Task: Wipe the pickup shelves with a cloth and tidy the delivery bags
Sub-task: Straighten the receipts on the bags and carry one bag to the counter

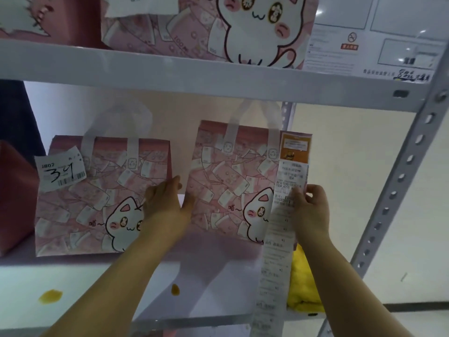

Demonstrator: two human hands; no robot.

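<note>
- The right hand (311, 210) has its fingers (313, 190) pinching the long receipt (277, 239). The receipt hangs from the right bag (226, 181) down past the front lip of the shelf (218, 288).
- The left hand (165, 203) is released, its fingers (170, 184) fairly straight in the narrow gap between that bag and the left bag (97, 203).
- A yellow cloth (303, 288) lies at the shelf's front right corner, near the perforated post (401, 178).
- A bare strip of shelf runs in front of the bags and bears two yellowish stains (49, 296).
- Two bags stand fully in view here, with a third red bag (12, 190) cut off at the left edge.
- Two more upper bags (206, 32) show partly on the upper shelf (170, 66).
- One handwritten label (60, 172) is stuck to the left bag.
</note>
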